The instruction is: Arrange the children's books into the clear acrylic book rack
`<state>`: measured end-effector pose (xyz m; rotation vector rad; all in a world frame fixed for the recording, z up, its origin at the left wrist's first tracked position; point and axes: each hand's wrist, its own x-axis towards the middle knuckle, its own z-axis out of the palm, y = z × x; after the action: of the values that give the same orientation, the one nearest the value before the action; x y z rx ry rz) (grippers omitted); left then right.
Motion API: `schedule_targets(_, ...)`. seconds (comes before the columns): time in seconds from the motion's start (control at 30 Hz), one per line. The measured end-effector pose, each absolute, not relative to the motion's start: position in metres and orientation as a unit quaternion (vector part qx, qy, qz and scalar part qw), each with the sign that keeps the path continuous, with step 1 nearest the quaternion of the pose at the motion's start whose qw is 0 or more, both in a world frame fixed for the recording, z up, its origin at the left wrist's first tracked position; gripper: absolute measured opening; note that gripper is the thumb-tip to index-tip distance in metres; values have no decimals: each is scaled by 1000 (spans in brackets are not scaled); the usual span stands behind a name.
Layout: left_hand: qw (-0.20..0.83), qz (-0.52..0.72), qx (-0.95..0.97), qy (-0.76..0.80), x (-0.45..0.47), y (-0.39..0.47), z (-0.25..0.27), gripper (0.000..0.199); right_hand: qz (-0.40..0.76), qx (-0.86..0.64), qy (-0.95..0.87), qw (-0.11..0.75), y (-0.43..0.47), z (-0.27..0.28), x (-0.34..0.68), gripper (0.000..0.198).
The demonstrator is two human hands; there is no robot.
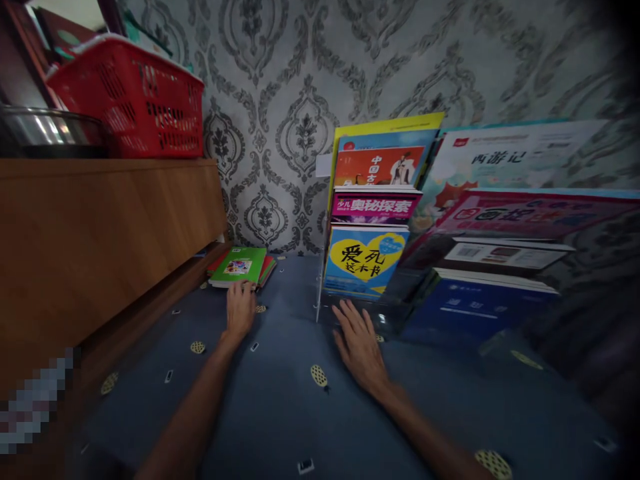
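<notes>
My left hand [241, 308] is at the near edge of a small stack of books on the floor covering. Its fingers are close together and bent over the edge of the green book [250, 259] on top; the thumb is hard to make out. Books with red covers [270, 268] stick out beneath the green one. My right hand [361, 343] lies with fingers stretched out at the foot of a clear book rack [320, 287]. Just above its fingertips stands a blue book with a yellow heart [367, 260], in the rack's lowest left pocket.
More books fill the rack, among them a pink-titled book [377, 207], an orange one [375, 167] and a dark blue one [480, 307]. A wooden cabinet [115, 220] on the left bears a red basket [133, 100] and a metal basin [55, 127]. Patterned wallpaper [280, 100] stands behind.
</notes>
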<state>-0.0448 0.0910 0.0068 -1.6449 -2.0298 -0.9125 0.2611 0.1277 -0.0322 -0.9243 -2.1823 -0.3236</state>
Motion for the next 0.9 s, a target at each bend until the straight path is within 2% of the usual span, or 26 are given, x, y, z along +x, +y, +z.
schedule_targets(0.1, 228, -290, -554, -746, -58, 98, 8, 48, -110, -349, -858, 360, 123, -32, 263, 41)
schedule_targets(0.23, 215, -231, -563, -764, -69, 109, 5, 67, -101, -346, -861, 360, 119, -29, 263, 37)
schedule_targets(0.47, 197, -182, -573, -775, -74, 110, 4, 58, -75, -342, -865, 359, 117, -26, 263, 33)
schedule_targets(0.9, 221, -107, -553, -796, -52, 116, 31, 50, -106, -340, -863, 357, 115, -23, 263, 29)
